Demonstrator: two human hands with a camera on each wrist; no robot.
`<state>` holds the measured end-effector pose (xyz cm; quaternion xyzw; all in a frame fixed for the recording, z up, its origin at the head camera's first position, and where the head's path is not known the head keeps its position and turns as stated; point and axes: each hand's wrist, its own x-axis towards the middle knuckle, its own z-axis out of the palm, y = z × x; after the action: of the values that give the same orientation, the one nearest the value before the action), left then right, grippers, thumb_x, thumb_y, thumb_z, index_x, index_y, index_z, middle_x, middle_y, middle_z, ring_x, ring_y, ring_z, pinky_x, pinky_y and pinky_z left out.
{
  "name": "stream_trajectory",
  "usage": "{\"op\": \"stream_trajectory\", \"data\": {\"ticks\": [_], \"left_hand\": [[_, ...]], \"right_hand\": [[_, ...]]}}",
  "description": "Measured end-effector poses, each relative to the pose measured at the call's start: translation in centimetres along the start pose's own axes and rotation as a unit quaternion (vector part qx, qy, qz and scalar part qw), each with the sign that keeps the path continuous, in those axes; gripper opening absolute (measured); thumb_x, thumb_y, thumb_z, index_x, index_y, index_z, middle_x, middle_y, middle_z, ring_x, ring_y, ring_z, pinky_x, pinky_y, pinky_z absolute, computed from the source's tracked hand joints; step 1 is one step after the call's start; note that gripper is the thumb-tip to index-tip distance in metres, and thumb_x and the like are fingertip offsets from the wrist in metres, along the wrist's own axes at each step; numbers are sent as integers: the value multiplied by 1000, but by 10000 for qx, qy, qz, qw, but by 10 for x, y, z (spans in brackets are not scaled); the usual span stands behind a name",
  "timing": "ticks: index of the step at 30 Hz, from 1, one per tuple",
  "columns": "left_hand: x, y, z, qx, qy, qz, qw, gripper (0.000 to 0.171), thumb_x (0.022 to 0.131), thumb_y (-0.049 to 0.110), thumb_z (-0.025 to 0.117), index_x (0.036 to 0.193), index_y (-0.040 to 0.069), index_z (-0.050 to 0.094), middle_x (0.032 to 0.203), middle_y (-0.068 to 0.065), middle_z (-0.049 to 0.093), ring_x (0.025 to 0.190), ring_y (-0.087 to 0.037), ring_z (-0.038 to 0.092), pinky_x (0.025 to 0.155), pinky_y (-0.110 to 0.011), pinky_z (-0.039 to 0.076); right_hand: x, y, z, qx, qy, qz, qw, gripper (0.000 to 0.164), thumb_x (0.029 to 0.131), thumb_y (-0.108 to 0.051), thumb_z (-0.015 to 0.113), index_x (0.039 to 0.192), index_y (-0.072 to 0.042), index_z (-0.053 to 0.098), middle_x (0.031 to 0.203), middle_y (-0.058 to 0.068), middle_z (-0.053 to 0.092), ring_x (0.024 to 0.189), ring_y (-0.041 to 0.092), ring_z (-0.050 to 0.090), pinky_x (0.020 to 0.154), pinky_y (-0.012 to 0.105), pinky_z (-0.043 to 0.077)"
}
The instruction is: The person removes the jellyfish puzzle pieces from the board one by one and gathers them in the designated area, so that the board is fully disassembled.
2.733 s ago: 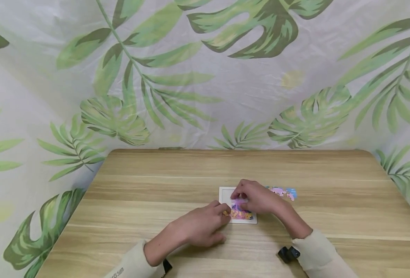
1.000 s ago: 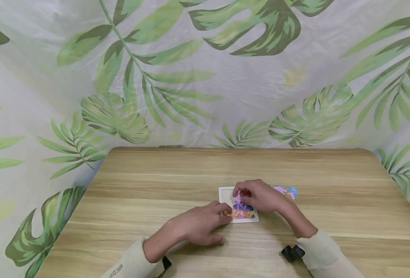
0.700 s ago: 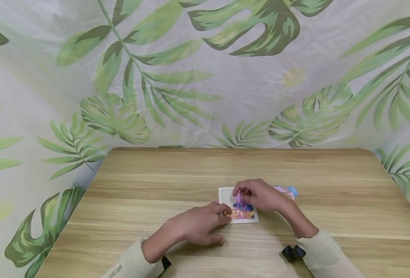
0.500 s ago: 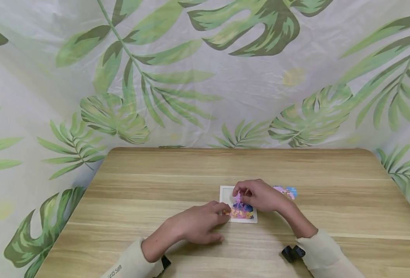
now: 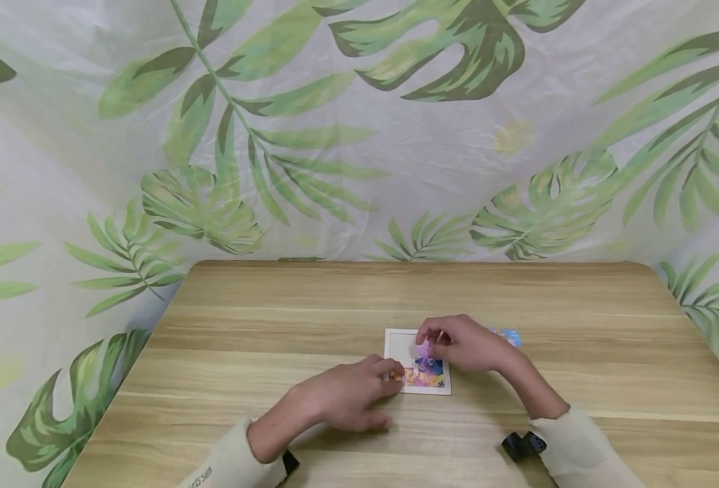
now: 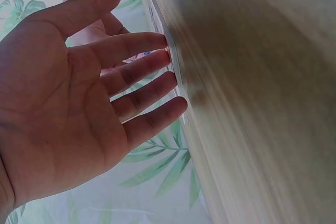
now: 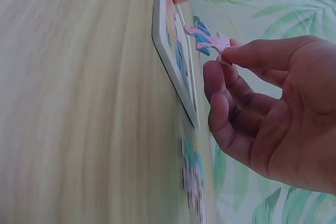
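Note:
In the head view a small jigsaw puzzle tray (image 5: 432, 391) with a white border lies on the table, its lower rows filled with colourful pieces and its upper left bare. My left hand (image 5: 350, 396) rests its fingertips on the tray's left edge. From the left wrist view, the fingers (image 6: 149, 90) are nearly straight and spread along the tray's side. Thumb and index finger of my right hand (image 5: 465, 346) pinch a pink and blue jigsaw piece (image 7: 207, 39). In the right wrist view this piece is tilted and held over the tray, apart from the pieces set in it.
Several loose jigsaw pieces (image 5: 510, 337) lie to the right of the tray, partly hidden behind my right hand. The wooden table (image 5: 261, 325) reaches back to a leaf-patterned cloth (image 5: 335, 169). A black device (image 5: 524, 446) sits at my right sleeve.
My right hand held the piece down among the pieces on the tray; now it has shifted a little to the right with it. The left hand has stayed at the tray's edge.

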<state>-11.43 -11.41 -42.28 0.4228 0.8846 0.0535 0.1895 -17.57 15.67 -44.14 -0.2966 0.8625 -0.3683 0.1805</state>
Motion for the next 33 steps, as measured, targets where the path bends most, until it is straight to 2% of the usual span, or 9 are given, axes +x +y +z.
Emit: {"op": "stream_trajectory", "data": {"ticks": [7, 15, 23, 33], "left_hand": [[-1, 2, 1, -36, 5, -61, 10000, 54, 100, 43, 74, 149, 20, 65, 161, 5, 50, 144, -15, 49, 107, -34, 57], [-2, 3, 1, -97, -30, -92, 9999, 51, 101, 42, 74, 146, 21, 66, 161, 6, 50, 144, -14, 48, 105, -33, 57], [-2, 2, 0, -107, -41, -139, 9998, 50, 100, 42, 75, 145, 22, 67, 162, 6, 50, 144, -15, 48, 102, -33, 58], [-2, 2, 1, -61, -39, -111, 9999, 51, 101, 43, 74, 146, 20, 66, 162, 5, 49, 144, -15, 48, 103, -33, 58]], "right_hand": [[-23, 19, -16, 69, 5, -135, 9999, 13, 101, -6, 67, 109, -14, 75, 89, -4, 65, 78, 8, 55, 69, 24, 49], [-47, 33, -32, 251, 2, -4, 9997, 12, 102, -6, 67, 110, -11, 74, 93, -1, 68, 82, 8, 56, 69, 24, 49], [-58, 41, -42, 302, 48, 59, 9995, 13, 102, -7, 67, 114, -9, 74, 101, 1, 72, 84, 6, 56, 71, 23, 49], [-73, 55, -47, 145, 161, 340, 9992, 12, 100, -7, 69, 112, -8, 71, 95, -1, 65, 84, 6, 55, 70, 22, 49]]}}
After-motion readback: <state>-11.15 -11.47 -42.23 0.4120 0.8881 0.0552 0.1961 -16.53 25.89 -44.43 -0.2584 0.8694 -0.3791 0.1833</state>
